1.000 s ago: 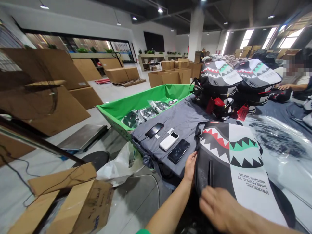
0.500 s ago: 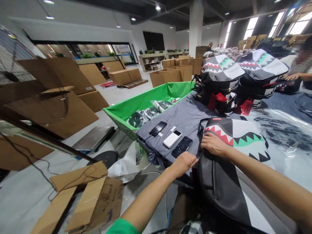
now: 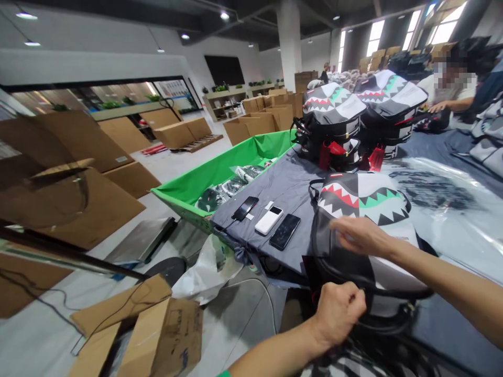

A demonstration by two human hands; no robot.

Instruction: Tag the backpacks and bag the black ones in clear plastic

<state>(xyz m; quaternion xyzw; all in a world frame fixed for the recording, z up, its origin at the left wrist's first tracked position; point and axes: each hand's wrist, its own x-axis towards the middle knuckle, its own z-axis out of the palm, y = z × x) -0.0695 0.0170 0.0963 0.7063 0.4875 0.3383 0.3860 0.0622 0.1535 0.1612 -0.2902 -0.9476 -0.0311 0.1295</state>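
Observation:
A black and grey backpack (image 3: 365,204) with a shark-mouth print lies on the grey-covered table (image 3: 286,188) in front of me. My left hand (image 3: 341,311) is a closed fist at the backpack's near edge, gripping its black rim or strap. My right hand (image 3: 359,235) rests on top of the backpack with fingers curled, below the shark teeth. Whether it grips anything is unclear.
Two dark phones (image 3: 284,231) and a white power bank (image 3: 269,220) lie left of the backpack. Stacked matching backpacks (image 3: 334,123) stand behind. A green bin (image 3: 220,170) holds bagged items. Clear plastic sheet (image 3: 444,199) lies to the right. Cardboard boxes (image 3: 157,330) sit on the floor. Another person (image 3: 448,89) works at the far right.
My left hand dropped from the backpack's left side to its near edge and closed into a fist. My right hand slid back from the top. The near end of the backpack now looks open.

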